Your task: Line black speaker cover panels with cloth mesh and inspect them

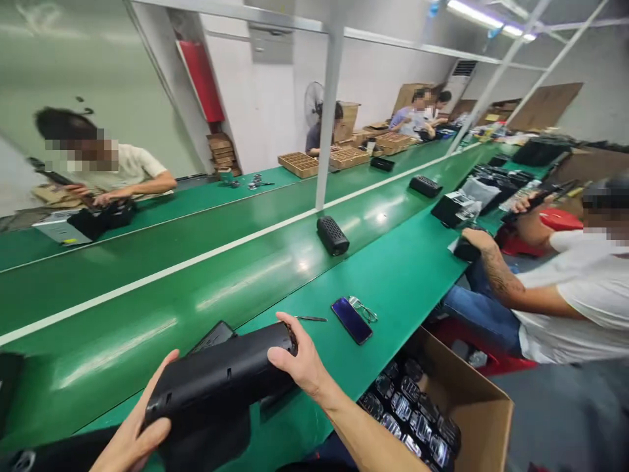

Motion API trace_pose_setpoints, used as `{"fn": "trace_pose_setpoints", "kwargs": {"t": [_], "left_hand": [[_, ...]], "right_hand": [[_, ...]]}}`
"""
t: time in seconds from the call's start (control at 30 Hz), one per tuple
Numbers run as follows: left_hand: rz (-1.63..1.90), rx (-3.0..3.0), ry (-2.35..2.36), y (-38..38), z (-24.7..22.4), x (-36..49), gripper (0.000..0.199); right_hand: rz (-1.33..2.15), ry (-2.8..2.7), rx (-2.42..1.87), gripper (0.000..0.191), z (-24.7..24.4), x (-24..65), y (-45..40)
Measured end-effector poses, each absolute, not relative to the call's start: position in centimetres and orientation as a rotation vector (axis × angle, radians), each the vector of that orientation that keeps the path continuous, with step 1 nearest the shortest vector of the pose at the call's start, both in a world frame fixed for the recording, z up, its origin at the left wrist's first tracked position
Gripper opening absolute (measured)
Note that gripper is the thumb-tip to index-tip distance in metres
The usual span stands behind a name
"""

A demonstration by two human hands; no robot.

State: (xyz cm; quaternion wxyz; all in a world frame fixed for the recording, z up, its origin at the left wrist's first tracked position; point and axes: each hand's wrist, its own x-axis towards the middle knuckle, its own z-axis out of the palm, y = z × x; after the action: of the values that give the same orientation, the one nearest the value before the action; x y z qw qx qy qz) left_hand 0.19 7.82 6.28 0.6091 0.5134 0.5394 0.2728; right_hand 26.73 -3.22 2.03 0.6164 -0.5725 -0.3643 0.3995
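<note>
Between my two hands is a black plastic speaker housing (221,367), long and rounded, held tilted above the green bench. My left hand (132,426) grips its near left end, with the thumb on the side facing me. At its far right end, my right hand (299,354) is closed round the edge, thumb on top. Part of a dark flat piece (213,335) shows behind the housing, and more black parts lie beneath it, their shape partly hidden. A phone (352,320), a pair of glasses (363,308) and a thin metal tool (312,318) lie beyond my right hand.
A cardboard box (484,419) of wrapped black parts stands below the bench at right. Black speaker housings (333,236) sit on the green conveyor belt (236,262). A metal post (328,118) rises beyond it. A co-worker (555,288) sits close at right; others work across the line.
</note>
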Motion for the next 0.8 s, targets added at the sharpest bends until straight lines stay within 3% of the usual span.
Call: {"fn": "trace_pose_setpoints", "kwargs": {"t": [0.2,0.33,0.5,0.7,0.8], "left_hand": [[0.581,1.169,1.192,5.7,5.1,1.7,0.092],[0.492,1.096,1.082,5.3,5.2,2.6,0.085],[0.457,1.165,0.845,5.6,5.4,2.2,0.102],[0.519,1.230,0.851,5.5,5.7,2.9,0.098],[0.504,1.177,0.779,5.8,5.2,2.9,0.115]], "right_hand": [[1.043,-0.606,-1.386,0.078,-0.8,26.4,-8.0],[1.225,-0.696,-1.311,0.113,-0.3,27.7,-11.2],[1.200,-0.686,-1.462,0.100,0.2,29.2,-12.1],[1.257,-0.712,-1.537,0.102,0.8,30.1,-11.2],[1.287,-0.797,-1.647,0.101,0.5,31.3,-10.5]]}}
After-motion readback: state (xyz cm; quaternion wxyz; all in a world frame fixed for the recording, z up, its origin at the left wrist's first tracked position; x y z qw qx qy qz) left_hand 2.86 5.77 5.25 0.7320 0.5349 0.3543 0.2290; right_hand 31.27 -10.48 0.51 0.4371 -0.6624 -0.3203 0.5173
